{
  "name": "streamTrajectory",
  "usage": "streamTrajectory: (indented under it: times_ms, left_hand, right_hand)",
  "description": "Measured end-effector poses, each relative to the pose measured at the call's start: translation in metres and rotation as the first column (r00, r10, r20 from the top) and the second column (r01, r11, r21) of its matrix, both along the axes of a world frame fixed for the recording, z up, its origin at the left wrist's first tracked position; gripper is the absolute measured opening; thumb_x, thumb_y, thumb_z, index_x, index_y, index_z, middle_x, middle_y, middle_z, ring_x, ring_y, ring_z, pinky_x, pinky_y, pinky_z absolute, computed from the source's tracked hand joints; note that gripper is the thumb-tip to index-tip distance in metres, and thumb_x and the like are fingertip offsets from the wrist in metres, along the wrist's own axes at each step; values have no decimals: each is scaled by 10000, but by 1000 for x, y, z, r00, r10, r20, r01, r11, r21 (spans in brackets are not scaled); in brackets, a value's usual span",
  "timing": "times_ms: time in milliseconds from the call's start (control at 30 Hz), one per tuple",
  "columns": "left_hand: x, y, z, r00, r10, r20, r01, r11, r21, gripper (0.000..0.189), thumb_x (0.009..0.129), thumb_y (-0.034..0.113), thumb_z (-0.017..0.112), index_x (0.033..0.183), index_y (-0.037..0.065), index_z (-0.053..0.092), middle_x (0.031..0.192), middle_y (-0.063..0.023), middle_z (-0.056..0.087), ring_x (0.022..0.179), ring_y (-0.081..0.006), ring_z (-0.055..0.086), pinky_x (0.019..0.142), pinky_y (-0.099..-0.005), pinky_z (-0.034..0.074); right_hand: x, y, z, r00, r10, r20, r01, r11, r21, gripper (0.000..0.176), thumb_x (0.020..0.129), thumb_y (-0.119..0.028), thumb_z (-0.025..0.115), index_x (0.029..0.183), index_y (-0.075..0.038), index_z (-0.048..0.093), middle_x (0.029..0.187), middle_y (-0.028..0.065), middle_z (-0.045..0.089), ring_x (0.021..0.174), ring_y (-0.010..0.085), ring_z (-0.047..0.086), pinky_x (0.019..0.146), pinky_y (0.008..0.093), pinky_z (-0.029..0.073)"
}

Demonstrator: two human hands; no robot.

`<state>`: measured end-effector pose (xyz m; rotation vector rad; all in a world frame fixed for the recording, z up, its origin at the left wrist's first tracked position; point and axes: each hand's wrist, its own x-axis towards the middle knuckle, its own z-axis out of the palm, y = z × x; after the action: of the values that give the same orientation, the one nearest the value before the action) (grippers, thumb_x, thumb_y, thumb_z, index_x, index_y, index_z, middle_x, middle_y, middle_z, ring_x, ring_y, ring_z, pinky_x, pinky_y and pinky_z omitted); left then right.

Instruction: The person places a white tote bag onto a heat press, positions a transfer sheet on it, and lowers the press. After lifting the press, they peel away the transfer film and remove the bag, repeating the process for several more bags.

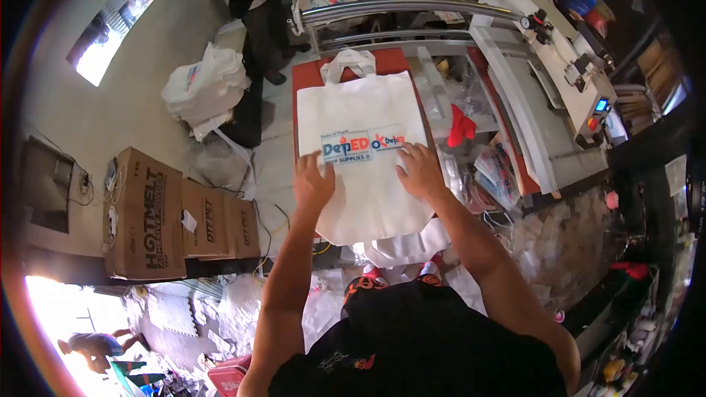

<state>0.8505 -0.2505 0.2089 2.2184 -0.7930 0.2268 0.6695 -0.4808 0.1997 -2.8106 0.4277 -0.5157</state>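
A white tote bag (pixel 357 209) lies flat on a red-brown press platen (pixel 309 79), its handles pointing away from me. Across its middle is a clear film with a blue and red "DepED" print (pixel 347 147). The fingertips of my left hand (pixel 315 182) rest at the film's lower left corner, fingers apart. My right hand (pixel 421 170) touches the right edge of the print, its fingers spread and bent down onto the fabric. Below the platen's near edge, more white fabric (pixel 408 246) hangs down in front of my feet.
A heat press machine (pixel 544 95) stands on the right, with a metal roller bar (pixel 412 6) behind the platen. A red cloth (pixel 461 126) lies beside the platen. White bags (pixel 209 84) are piled at left, above cardboard boxes (pixel 151 213). Another person (pixel 254 0) stands at the back.
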Motion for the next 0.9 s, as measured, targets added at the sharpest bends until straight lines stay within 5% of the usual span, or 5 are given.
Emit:
streamTrajectory:
  times_ms: [67,167,900]
  left_hand:
    - [-16,11,-4,992,-111,63,96,973,212,491,844,252,672,1287,62,579,1329,-175,557,1174,-355,522,1034,-456,401]
    - [-30,17,-14,984,-114,138,68,951,300,488,860,292,640,1293,78,576,1366,-131,538,1201,-345,501,1039,-486,390]
    - [-36,19,-15,985,-86,149,48,968,244,490,854,252,637,1312,88,573,1375,-117,539,1190,-347,505,1031,-495,390]
  right_hand:
    - [-2,2,4,1000,13,11,-13,1000,-7,452,892,-275,638,1269,-32,592,1397,127,507,1301,355,437,1062,493,377]
    - [-3,3,4,999,23,32,-23,1000,-5,440,895,-273,636,1266,-39,599,1400,120,506,1307,349,431,1055,496,373]
    - [-6,2,-10,988,-22,150,15,999,50,430,874,-259,659,1246,-52,600,1400,122,507,1329,340,431,1079,493,352]
